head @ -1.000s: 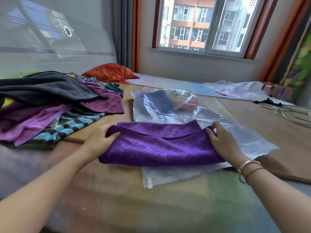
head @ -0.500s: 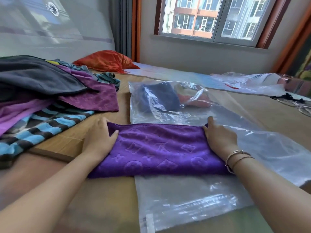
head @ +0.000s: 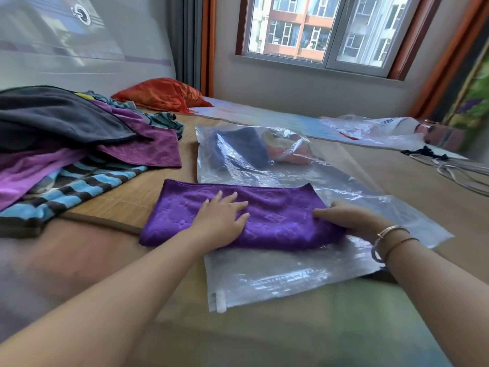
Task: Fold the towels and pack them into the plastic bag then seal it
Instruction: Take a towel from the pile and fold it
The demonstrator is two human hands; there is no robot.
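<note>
- The pile of unfolded towels (head: 79,160) waits at my far left, untouched.
- My left hand (head: 222,221) has slid from the purple towel (head: 277,207)'s left edge to its middle and presses flat, fingers straight.
- The towel lies half-folded across the plastic bag (head: 291,274), ready for another fold.
- My right hand (head: 352,218), earlier flat on top, now curls around the right end, gripping it.

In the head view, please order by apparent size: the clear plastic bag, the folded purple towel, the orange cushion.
1. clear plastic bag
2. folded purple towel
3. orange cushion; it lies farther away, so its true size is unsure.
</note>
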